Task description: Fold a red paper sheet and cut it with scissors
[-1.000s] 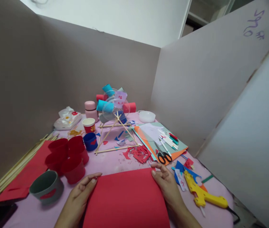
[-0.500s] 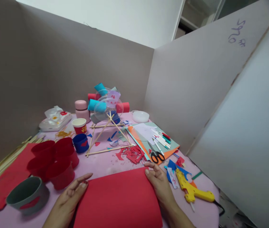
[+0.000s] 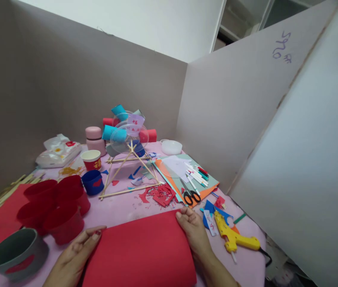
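A large red paper sheet (image 3: 140, 251) lies flat on the pink table (image 3: 121, 207) right in front of me. My left hand (image 3: 75, 255) rests at its left edge with fingers stretched out over the corner. My right hand (image 3: 194, 231) lies along its right edge, fingers loosely curled on the far right corner. Neither hand lifts the sheet. Black-handled scissors (image 3: 190, 195) lie just beyond my right hand.
Red cups (image 3: 57, 203), a grey cup (image 3: 16, 253) and a blue cup (image 3: 92, 181) stand left. A stick-and-cup wheel model (image 3: 125, 137) stands at the back. Coloured papers with pens (image 3: 195, 175) and a yellow glue gun (image 3: 234, 237) lie right. Partition walls surround the table.
The view has swung to the right, so everything sits further left in frame. Both hands have stayed on the red sheet's edges.
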